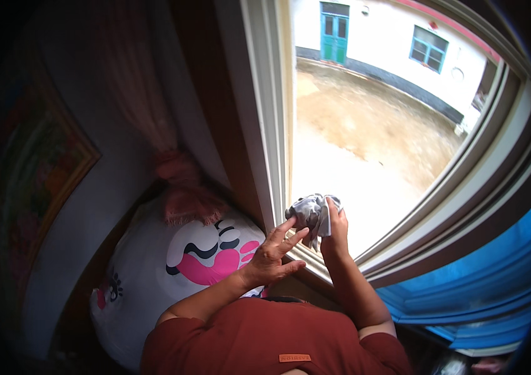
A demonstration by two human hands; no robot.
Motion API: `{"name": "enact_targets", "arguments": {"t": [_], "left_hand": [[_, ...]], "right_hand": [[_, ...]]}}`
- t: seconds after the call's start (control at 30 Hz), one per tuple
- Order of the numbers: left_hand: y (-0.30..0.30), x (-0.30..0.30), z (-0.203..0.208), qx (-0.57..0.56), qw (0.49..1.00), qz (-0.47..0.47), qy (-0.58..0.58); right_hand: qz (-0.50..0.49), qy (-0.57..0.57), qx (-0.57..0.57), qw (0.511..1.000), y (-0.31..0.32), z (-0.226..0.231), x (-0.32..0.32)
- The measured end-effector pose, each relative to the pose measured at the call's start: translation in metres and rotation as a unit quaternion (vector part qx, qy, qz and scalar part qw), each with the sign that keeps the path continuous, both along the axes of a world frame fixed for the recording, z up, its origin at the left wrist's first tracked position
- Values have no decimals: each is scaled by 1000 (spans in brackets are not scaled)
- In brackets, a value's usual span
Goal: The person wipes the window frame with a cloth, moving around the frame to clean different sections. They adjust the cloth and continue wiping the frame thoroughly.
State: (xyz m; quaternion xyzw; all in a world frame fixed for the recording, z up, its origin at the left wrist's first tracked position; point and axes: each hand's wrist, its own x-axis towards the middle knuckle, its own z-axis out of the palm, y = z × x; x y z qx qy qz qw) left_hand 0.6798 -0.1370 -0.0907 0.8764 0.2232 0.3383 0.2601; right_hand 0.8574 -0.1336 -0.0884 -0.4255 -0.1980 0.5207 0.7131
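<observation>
Cloth point(309, 213) bunched, tail pointing downward, long axis unclear, right hand point(336, 232) clamped on it, left hand point(270, 255) spread

The right hand point(336, 230) grips a crumpled grey-and-white cloth point(308, 213) at the window frame point(266, 94). The left hand point(268, 255), fingers spread, is positioned beside the cloth; contact is indeterminate. A tied pink curtain point(191, 201) hangs at left.

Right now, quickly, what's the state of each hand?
Left hand: open, spread beside the crumpled grey-and-white fabric cloth; whether it touches can't be told.
Right hand: closed, holding that cloth.
</observation>
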Motion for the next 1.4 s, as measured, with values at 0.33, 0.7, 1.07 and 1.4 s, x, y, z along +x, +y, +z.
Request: {"name": "enact_targets", "arguments": {"t": [0.33,0.7,1.07,1.4], "left_hand": [[29,-6,-22,-75,965,122,-217],[160,-76,63,-9,865,96,-492],[247,-24,317,472,755,264,-370],[267,-8,266,475,761,244,-369]], "right_hand": [[313,-162,130,927,-29,-9,-28],[259,-308,536,742,-49,183,-50],[103,-284,795,527,-100,271,-112],[216,-345,744,530,-96,279,-101]]}}
